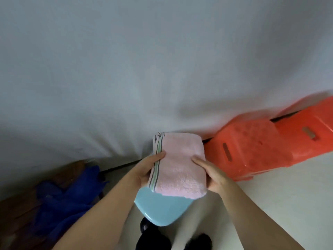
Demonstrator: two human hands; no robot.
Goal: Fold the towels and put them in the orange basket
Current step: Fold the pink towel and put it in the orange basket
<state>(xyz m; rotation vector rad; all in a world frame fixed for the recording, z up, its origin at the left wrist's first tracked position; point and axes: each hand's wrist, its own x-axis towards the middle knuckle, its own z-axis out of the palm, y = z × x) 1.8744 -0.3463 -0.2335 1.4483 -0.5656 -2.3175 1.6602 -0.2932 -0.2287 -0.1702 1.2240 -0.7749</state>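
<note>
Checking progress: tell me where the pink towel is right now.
Head view, lower centre: the folded pink towel is held between the left hand and right hand, left of the orange basket.

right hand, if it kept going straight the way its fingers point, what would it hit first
The right hand grips the folded pink towel, fingers pointing up-left across it. Straight on, past the towel, it would likely meet the white sheet; depth is unclear.

Both hands gripping folded pink towel (177,165), orange basket (261,143) just right

2 bare forearms (100,210), no sleeves, black footwear (155,239)
</note>
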